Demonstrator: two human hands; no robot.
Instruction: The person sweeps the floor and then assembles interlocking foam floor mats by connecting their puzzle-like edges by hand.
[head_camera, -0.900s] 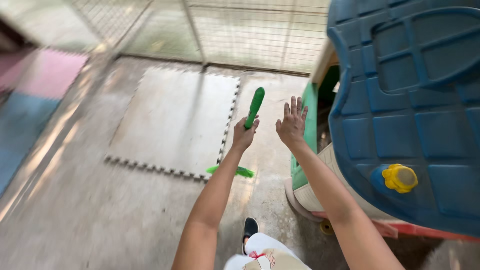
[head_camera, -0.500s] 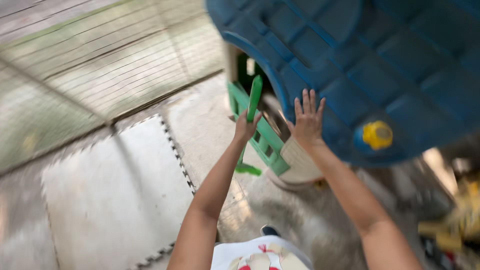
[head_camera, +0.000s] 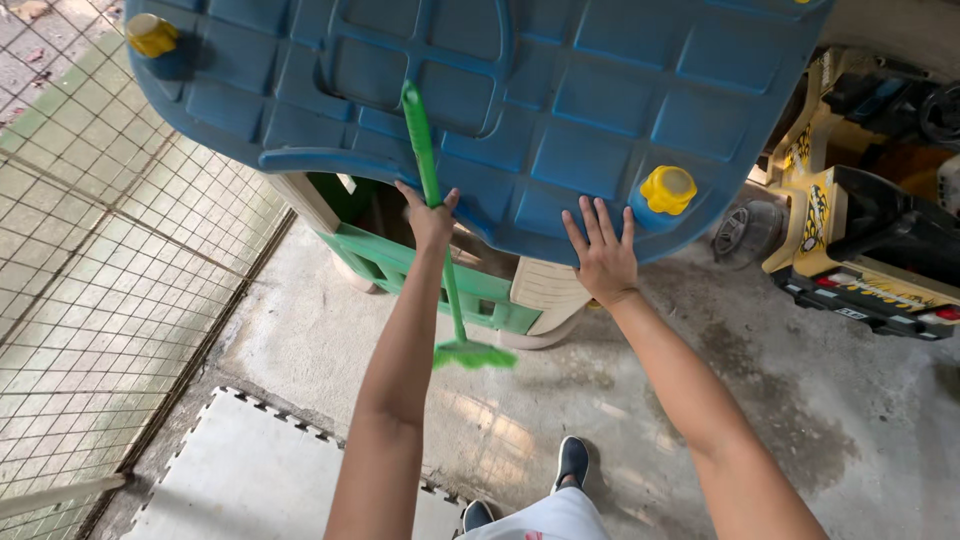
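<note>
Moved: closer to the playhouse than half a second ago; blue roof (head_camera: 560, 110) now across the top of the frame, right palm now laid on it, earlier raised just short of it.
Left hand (head_camera: 430, 215): centre of frame, fingers wrapped tight around the shaft of the green broom (head_camera: 440, 225).
Green broom: nearly upright, handle tip up against the blue roof, bristle head (head_camera: 475, 355) hanging low, blurred, above the concrete floor (head_camera: 760, 380).
Right hand (head_camera: 603, 255): right of centre, flat on the lower edge of the blue roof, fingers spread wide, holding nothing.
Yellow knobs: one (head_camera: 668, 190) just right of the right hand, one (head_camera: 152, 33) at upper left.
Playhouse inside: green wall (head_camera: 400, 265) under the roof, dark opening behind it, contents impossible to make out.
Around: wire fence (head_camera: 110, 260) at left, grey foam mat (head_camera: 250, 470) lower left, yellow and black toy car (head_camera: 860, 250) at right, dark shoe (head_camera: 572, 462) at bottom centre.
</note>
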